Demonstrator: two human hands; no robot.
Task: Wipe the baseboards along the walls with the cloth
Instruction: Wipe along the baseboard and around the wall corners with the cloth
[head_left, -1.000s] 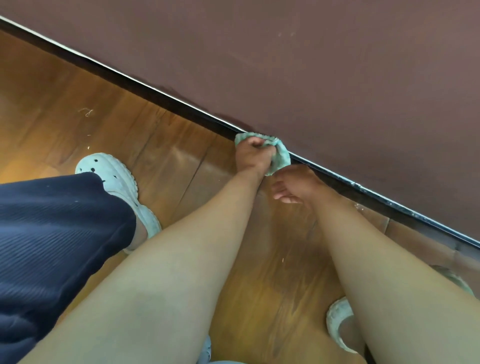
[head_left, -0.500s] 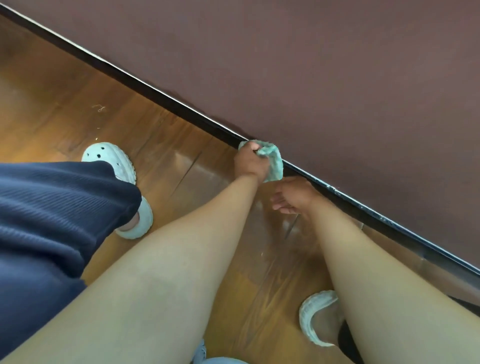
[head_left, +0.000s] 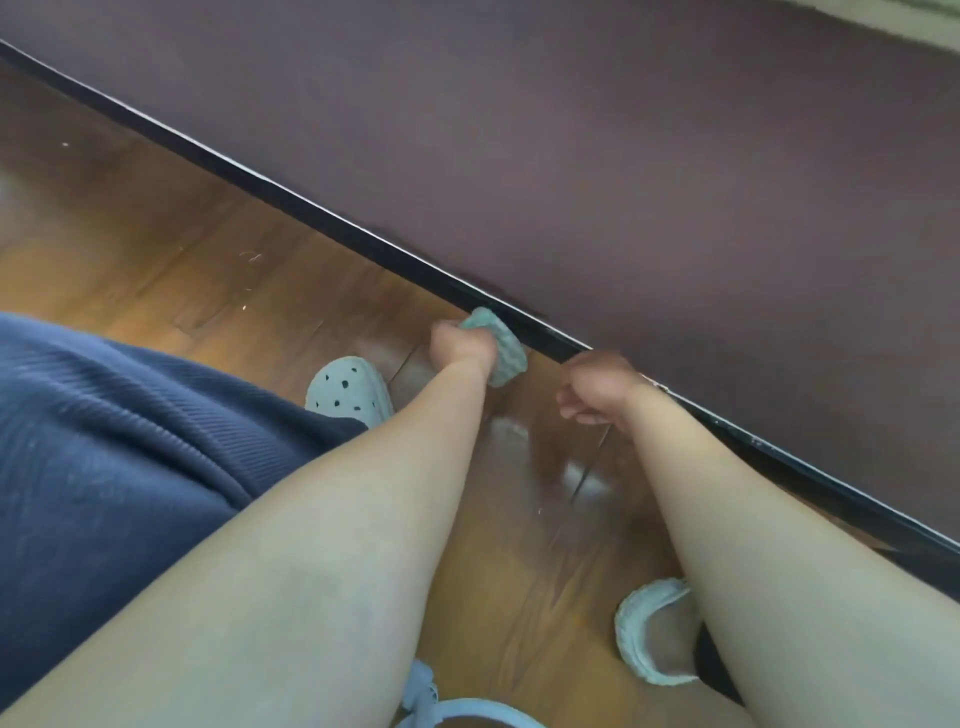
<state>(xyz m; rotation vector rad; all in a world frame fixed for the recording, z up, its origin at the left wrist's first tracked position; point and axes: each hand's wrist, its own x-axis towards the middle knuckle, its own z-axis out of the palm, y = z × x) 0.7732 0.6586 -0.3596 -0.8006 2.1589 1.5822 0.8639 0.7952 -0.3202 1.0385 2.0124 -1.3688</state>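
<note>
Wood floor (head_left: 156, 249) meets maroon wall (head_left: 623, 156) at dark baseboard (head_left: 311, 213), running diag. L hand (head_left: 460, 345) grips bunched teal cloth (head_left: 501, 348), pressed vs baseboard. R hand (head_left: 597, 387) just beside cloth, near baseboard, fingers loosely curled, holding nothing. White clog (head_left: 345, 392) by L wrist.

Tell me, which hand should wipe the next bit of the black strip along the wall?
Left. The left hand grips the green cloth right at the baseboard, so it can just slide along. The right hand hangs beside it and holds nothing.
</note>
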